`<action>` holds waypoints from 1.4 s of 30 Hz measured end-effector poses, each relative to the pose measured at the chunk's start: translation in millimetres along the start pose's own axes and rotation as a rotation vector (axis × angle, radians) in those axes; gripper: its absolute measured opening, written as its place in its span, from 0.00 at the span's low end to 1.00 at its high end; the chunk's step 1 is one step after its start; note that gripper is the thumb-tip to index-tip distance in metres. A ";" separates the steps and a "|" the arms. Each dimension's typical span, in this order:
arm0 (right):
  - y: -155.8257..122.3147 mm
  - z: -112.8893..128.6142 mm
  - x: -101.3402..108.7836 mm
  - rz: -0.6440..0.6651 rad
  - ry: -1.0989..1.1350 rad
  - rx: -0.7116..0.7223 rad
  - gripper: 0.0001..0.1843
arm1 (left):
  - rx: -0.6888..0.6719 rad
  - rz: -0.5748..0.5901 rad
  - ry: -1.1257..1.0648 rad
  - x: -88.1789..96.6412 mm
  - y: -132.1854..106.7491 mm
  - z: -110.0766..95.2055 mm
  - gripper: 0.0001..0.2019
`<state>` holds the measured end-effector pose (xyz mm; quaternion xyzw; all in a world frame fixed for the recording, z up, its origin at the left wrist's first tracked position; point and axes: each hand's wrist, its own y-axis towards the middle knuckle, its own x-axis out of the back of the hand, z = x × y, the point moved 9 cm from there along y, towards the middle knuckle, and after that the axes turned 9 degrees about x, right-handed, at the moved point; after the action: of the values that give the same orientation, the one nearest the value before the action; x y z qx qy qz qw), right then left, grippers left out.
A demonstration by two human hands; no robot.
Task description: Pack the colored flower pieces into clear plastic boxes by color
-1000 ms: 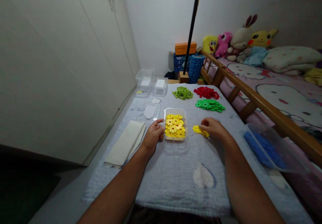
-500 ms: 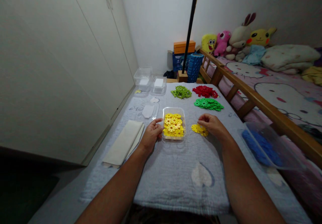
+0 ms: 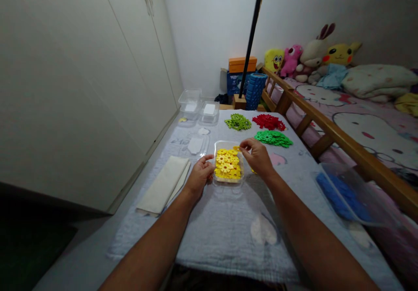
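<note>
A clear plastic container (image 3: 214, 150) holds a pile of yellow flower-shaped pieces (image 3: 226, 167). My left hand (image 3: 200, 174) grips the container's left side between thumb and fingers. My right hand (image 3: 256, 155) is at the far right corner of the container, pinching a yellow flower-shaped piece (image 3: 236, 148) at its rim. Under my right wrist, a bit of yellow shows on the cloth, mostly hidden by the hand.
Beyond lie heaps of olive-green pieces (image 3: 238, 122), red pieces (image 3: 269, 121) and green pieces (image 3: 273, 138). Blue pieces (image 3: 339, 195) fill a clear box at right. Other clear containers (image 3: 209, 112), a clear lid (image 3: 197, 146) and a folded cloth (image 3: 163, 185) are at left. A wooden bed rail (image 3: 326, 125) borders the right.
My right hand has moved left from the loose yellow pieces on the cloth to the container, carrying a yellow piece. My left hand stays on the container. The view has shifted slightly.
</note>
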<state>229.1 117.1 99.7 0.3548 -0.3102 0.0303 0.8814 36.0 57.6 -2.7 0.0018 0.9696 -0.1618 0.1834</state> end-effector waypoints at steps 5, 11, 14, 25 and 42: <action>7.6 3.3 -24.5 0.108 -0.164 0.080 0.06 | 0.008 -0.002 -0.003 0.1 -0.5 -0.6 0.27; -9.2 -10.6 4.5 0.058 -0.108 0.016 0.06 | 0.006 -0.008 0.004 -1.5 -3.0 -3.3 0.27; -20.9 -33.3 33.4 0.011 -0.124 -0.123 0.09 | 0.004 -0.007 0.019 -1.9 -3.6 -3.8 0.26; -73.2 -95.7 29.6 0.459 -0.129 -0.303 0.09 | -0.011 -0.010 0.033 -0.7 -2.7 -5.1 0.26; -69.9 -82.6 10.7 0.399 -0.200 -0.224 0.14 | -0.014 -0.011 0.046 -2.3 -6.4 -7.9 0.24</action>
<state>300.2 116.3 17.4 0.1882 -0.4611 0.1339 0.8568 35.0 54.1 7.1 -0.0009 0.9747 -0.1562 0.1602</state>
